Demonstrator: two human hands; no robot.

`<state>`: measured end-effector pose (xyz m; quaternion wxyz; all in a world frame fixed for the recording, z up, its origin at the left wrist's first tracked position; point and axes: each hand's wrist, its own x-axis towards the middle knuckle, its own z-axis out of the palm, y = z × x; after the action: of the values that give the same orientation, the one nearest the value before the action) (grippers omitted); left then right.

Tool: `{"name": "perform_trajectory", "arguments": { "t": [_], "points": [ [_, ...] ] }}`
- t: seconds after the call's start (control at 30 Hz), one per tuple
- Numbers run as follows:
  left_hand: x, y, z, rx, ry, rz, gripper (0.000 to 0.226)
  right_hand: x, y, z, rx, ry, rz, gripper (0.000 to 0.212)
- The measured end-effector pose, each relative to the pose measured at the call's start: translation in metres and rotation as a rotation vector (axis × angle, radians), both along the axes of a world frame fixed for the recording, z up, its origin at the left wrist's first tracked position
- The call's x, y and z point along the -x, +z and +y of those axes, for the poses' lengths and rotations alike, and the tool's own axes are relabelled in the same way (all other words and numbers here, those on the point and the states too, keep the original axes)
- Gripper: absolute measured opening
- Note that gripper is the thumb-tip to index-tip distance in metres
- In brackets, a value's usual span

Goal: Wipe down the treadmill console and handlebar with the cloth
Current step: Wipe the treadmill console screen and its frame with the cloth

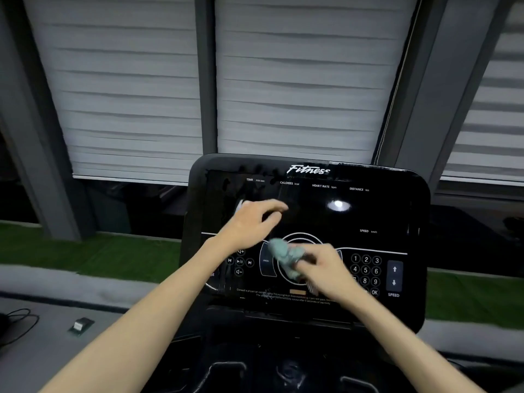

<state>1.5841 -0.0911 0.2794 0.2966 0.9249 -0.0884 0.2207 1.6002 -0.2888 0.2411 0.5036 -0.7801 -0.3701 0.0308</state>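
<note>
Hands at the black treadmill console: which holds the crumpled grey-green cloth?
The right hand, gripping the cloth over the round centre dial; the left hand, higher up, holds no cloth.

Console (382, 211) glossy black, white lettering, numerals and curved lines; arrow button (394, 276) dull blue-grey with white arrows; cloth (286, 255) pale grey-green, mottled. Blinds (127, 89) off-white with horizontal grey banding; window frames (205, 75) mid grey; turf strip (85, 256) green; ledge (56, 282) light grey; cable (19, 319) black.
</note>
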Motion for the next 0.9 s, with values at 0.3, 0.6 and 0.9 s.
{"name": "perform_trajectory", "arguments": {
  "t": [0.3, 0.6, 0.9],
  "points": [
    [0.033, 0.01, -0.042, 0.409, -0.253, 0.302, 0.024, -0.007, 0.059, -0.044, -0.082, 0.0, 0.18, 0.017],
    [0.044, -0.002, -0.073, 0.481, 0.281, 0.162, 0.024, 0.018, 0.033, -0.05, -0.05, -0.177, -0.283, 0.027],
    [0.047, -0.004, -0.074, 0.929, 0.112, 0.373, 0.021, 0.044, 0.007, -0.008, 0.143, -0.281, -0.414, 0.044]
  ]
}}
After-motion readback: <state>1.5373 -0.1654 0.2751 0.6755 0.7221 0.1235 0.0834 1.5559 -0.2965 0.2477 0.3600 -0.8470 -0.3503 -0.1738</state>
